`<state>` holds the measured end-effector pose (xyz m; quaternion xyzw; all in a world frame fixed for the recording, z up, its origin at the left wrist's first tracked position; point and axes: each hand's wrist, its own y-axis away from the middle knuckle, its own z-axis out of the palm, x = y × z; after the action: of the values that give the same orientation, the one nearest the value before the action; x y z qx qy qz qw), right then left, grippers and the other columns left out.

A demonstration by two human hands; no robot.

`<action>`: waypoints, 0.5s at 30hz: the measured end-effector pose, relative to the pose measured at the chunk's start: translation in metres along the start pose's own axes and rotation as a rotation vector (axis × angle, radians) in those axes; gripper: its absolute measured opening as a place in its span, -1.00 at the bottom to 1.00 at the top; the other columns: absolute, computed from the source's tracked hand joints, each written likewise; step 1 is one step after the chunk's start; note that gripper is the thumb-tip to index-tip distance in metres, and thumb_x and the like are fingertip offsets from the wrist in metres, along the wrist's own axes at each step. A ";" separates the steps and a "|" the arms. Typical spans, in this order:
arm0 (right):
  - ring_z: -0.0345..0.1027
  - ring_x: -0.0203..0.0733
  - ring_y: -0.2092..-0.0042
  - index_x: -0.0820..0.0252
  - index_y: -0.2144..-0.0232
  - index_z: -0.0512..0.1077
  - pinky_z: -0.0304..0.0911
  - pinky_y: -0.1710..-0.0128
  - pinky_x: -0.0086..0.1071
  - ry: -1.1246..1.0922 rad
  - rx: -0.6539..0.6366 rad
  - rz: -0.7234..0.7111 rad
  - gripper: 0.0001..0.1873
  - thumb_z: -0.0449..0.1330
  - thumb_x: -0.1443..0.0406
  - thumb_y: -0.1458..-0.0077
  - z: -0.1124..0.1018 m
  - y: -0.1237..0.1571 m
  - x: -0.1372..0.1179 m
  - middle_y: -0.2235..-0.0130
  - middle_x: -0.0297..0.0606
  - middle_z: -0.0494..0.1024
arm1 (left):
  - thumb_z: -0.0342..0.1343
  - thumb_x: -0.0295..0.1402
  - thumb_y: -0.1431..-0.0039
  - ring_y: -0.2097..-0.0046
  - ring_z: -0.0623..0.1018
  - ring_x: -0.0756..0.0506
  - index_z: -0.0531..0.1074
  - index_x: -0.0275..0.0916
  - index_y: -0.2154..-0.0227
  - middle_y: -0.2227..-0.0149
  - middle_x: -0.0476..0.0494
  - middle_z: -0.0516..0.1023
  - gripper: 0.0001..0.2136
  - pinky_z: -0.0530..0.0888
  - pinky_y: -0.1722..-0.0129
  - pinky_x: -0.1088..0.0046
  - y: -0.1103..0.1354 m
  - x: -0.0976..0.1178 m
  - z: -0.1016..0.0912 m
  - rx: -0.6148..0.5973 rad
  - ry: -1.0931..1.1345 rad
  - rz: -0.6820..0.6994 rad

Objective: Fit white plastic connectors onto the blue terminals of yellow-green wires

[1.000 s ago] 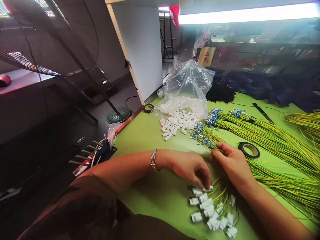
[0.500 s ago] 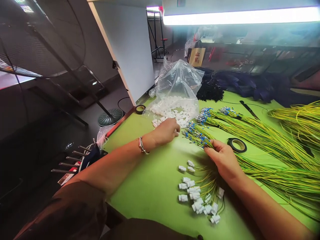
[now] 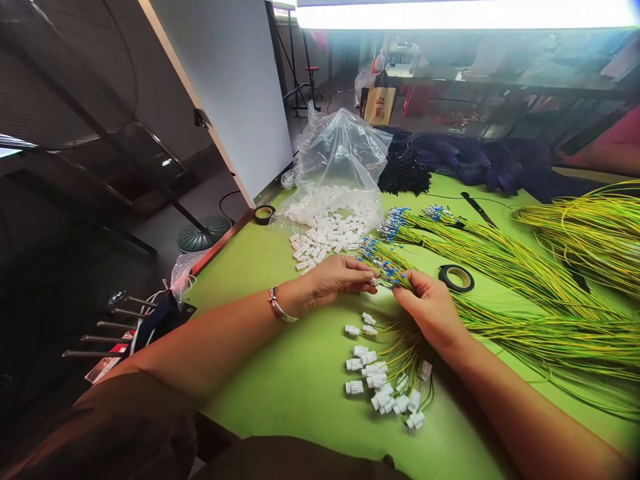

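Observation:
Between the thumb and fingers of my left hand (image 3: pixel 340 280) is a small white connector housing (image 3: pixel 374 282), held close to the wire ends. My right hand (image 3: pixel 430 303) pinches a yellow-green wire near its blue-and-metal terminal (image 3: pixel 396 283); how many wires it grips is hard to tell. The bundle of yellow-green wires (image 3: pixel 540 333) runs rightward beneath and behind that hand. Below my hands lie several wires ending in white connectors (image 3: pixel 383 397). Loose white housings (image 3: pixel 330 237) spill from a clear plastic bag (image 3: pixel 345 153) just beyond my left hand.
A roll of black tape (image 3: pixel 457 278) lies on the wires, another tape roll (image 3: pixel 264 214) by the left edge. More yellow-green wires (image 3: pixel 590 233) and dark cables (image 3: pixel 465 157) lie at the back and right. A white panel (image 3: pixel 225 87) stands left; metal rods (image 3: pixel 107 325) stick out beside the table.
My left hand has come right from the loose housings to the wire ends, carrying a white connector housing. My right hand stays by the bundle's terminals. The view has shifted slightly.

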<state>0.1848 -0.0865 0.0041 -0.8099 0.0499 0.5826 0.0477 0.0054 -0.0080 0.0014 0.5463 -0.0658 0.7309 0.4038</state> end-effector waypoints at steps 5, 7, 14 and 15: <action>0.06 -0.34 0.50 0.21 0.56 0.35 0.02 0.49 -0.44 0.011 0.000 -0.012 -0.87 0.16 0.25 0.13 0.001 0.001 -0.002 0.57 -0.40 0.27 | 0.42 -0.35 0.26 0.39 0.59 0.01 0.56 -0.41 0.40 0.43 -0.17 0.58 -0.69 0.47 0.33 0.58 -0.002 0.000 -0.004 -0.007 0.015 -0.012; 0.06 -0.34 0.49 0.22 0.57 0.35 0.03 0.49 -0.44 0.015 -0.001 -0.015 -0.88 0.15 0.25 0.13 0.001 0.001 -0.003 0.56 -0.40 0.27 | 0.42 -0.34 0.24 0.39 0.59 0.02 0.56 -0.40 0.41 0.44 -0.15 0.58 -0.70 0.47 0.31 0.59 -0.002 -0.001 -0.005 -0.014 0.001 -0.020; 0.03 -0.36 0.52 0.22 0.57 0.35 0.00 0.52 -0.45 0.024 0.005 -0.022 -0.87 0.15 0.25 0.13 0.001 0.001 -0.004 0.58 -0.42 0.25 | 0.43 -0.34 0.27 0.41 0.58 0.02 0.54 -0.40 0.44 0.47 -0.14 0.57 -0.70 0.48 0.34 0.57 0.000 0.000 -0.002 0.027 -0.013 -0.049; 0.03 -0.36 0.52 0.21 0.57 0.35 0.00 0.52 -0.45 0.030 0.007 -0.025 -0.87 0.15 0.25 0.12 0.001 0.001 -0.004 0.58 -0.41 0.25 | 0.43 -0.34 0.27 0.42 0.58 0.03 0.54 -0.40 0.45 0.47 -0.14 0.57 -0.70 0.48 0.35 0.58 0.001 0.001 -0.001 0.025 -0.018 -0.053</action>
<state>0.1827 -0.0878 0.0072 -0.8190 0.0423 0.5694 0.0571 0.0042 -0.0074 0.0022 0.5593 -0.0455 0.7158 0.4156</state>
